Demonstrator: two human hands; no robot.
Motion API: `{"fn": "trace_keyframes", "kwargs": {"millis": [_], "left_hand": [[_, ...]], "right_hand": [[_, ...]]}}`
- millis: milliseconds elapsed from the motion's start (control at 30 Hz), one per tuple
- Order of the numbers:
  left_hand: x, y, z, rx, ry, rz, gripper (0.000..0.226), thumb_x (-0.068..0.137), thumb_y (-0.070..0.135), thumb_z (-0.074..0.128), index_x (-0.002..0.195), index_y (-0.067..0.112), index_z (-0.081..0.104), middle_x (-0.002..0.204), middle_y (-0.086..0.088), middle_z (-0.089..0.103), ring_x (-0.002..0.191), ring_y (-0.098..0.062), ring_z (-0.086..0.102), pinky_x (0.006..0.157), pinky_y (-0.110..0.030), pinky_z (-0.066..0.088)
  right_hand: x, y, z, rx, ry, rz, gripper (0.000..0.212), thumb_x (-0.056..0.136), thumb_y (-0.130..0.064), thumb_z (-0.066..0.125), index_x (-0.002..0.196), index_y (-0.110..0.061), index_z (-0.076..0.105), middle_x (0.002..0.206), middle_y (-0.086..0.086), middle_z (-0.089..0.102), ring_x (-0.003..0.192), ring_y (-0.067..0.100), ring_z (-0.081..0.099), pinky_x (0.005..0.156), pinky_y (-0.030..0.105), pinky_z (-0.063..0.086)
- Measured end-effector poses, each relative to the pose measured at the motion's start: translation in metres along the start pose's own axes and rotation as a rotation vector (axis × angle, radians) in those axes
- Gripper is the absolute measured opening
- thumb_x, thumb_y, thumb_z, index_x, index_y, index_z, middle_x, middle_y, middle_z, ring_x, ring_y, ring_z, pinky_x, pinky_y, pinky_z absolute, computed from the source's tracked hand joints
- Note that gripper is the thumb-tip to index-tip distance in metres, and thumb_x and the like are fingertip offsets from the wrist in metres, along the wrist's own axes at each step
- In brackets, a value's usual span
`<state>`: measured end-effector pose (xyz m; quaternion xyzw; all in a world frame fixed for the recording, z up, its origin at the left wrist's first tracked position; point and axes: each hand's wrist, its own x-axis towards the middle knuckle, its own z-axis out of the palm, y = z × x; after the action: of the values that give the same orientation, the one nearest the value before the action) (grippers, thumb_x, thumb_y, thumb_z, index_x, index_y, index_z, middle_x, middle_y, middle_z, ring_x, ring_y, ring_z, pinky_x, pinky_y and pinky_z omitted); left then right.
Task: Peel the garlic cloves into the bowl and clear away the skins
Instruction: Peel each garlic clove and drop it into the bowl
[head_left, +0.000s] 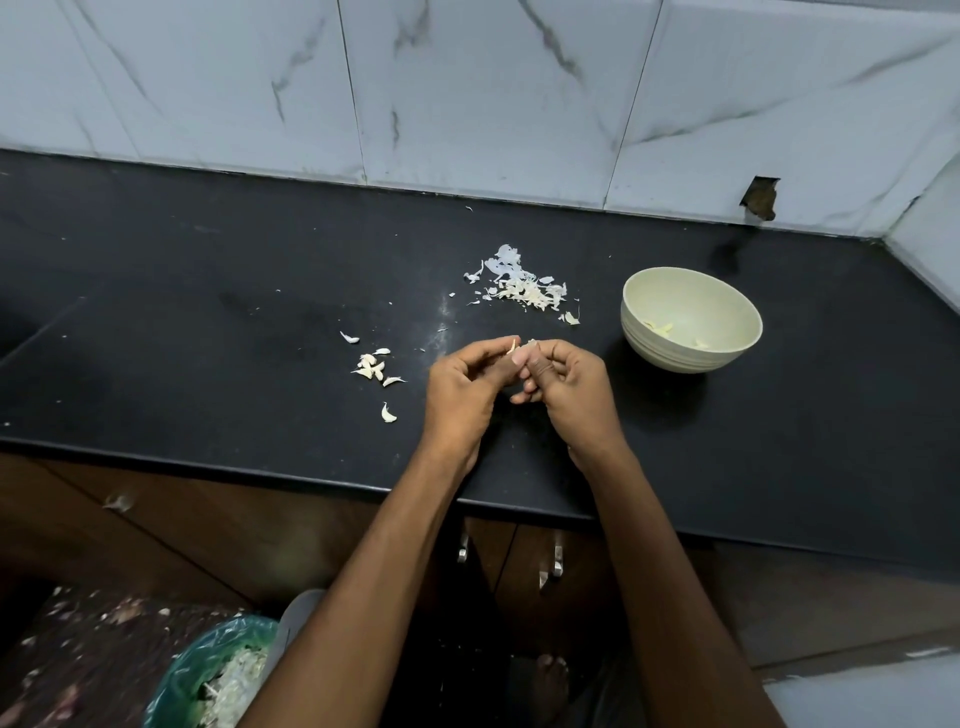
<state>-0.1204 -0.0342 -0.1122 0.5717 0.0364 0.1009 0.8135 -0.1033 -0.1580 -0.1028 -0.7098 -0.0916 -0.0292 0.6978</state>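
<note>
Both hands held together just above the black bench (208, 291), near its front edge. Left hand (465, 395) curled, thumb and fingertips pinching a garlic clove (522, 349) at its top; right hand (569, 387) curled too, thumb and forefinger pinching the same clove from the other side, fingertips of both hands touching. Clove mostly hidden between the fingers, only a pale tip and a sliver of skin visible. Each grip closed tight on the clove, nothing else in either.

To the left of the hands, a small cluster of unpeeled cloves (371, 366) lying on the bench, with one clove (388, 413) apart, nearer the front edge. Beyond the hands, toward the wall, a loose pile of papery skins (519, 286) spread on the bench. To the right, a pale green bowl (691, 291) standing upright, well apart from the pile, with a few peeled pieces (658, 327) at its bottom.

Below the bench, at lower left, a bin lined with a green bag (208, 670), holding more skins. Marble-patterned tiles (467, 88) behind the bench.
</note>
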Motion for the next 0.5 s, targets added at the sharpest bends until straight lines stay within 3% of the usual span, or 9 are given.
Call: {"fn": "trace_keyframes", "kwargs": {"millis": [133, 300, 500], "left_hand": [[-0.0015, 0.0005, -0.0002, 0.071, -0.004, 0.106, 0.027, 0.094, -0.001, 0.071, 0.118, 0.012, 0.073, 0.088, -0.005, 0.076, 0.085, -0.017, 0.070, 0.082, -0.034, 0.060], [-0.0012, 0.0008, -0.0009, 0.090, 0.041, 0.081, 0.014, 0.095, 0.003, 0.070, 0.107, 0.001, 0.077, 0.099, -0.014, 0.079, 0.090, -0.020, 0.072, 0.092, -0.044, 0.058], [0.0010, -0.0011, -0.0011, 0.077, 0.093, 0.054, 0.010, 0.096, 0.001, 0.069, 0.102, 0.001, 0.076, 0.094, -0.016, 0.077, 0.084, -0.017, 0.070, 0.084, -0.036, 0.058]], "right_hand": [[-0.0018, -0.0029, -0.0001, 0.036, -0.017, -0.003, 0.019, 0.105, -0.004, 0.057, 0.094, -0.010, 0.071, 0.073, 0.007, 0.062, 0.062, 0.010, 0.057, 0.060, 0.024, 0.058], [-0.0014, -0.0025, -0.0013, 0.045, -0.035, 0.006, 0.013, 0.105, -0.003, 0.057, 0.099, -0.004, 0.069, 0.073, 0.006, 0.066, 0.065, 0.011, 0.061, 0.063, 0.025, 0.060], [-0.0020, -0.0038, -0.0003, 0.041, -0.081, 0.030, 0.017, 0.105, -0.004, 0.056, 0.094, -0.008, 0.069, 0.072, 0.000, 0.068, 0.065, 0.009, 0.065, 0.066, 0.026, 0.061]]}}
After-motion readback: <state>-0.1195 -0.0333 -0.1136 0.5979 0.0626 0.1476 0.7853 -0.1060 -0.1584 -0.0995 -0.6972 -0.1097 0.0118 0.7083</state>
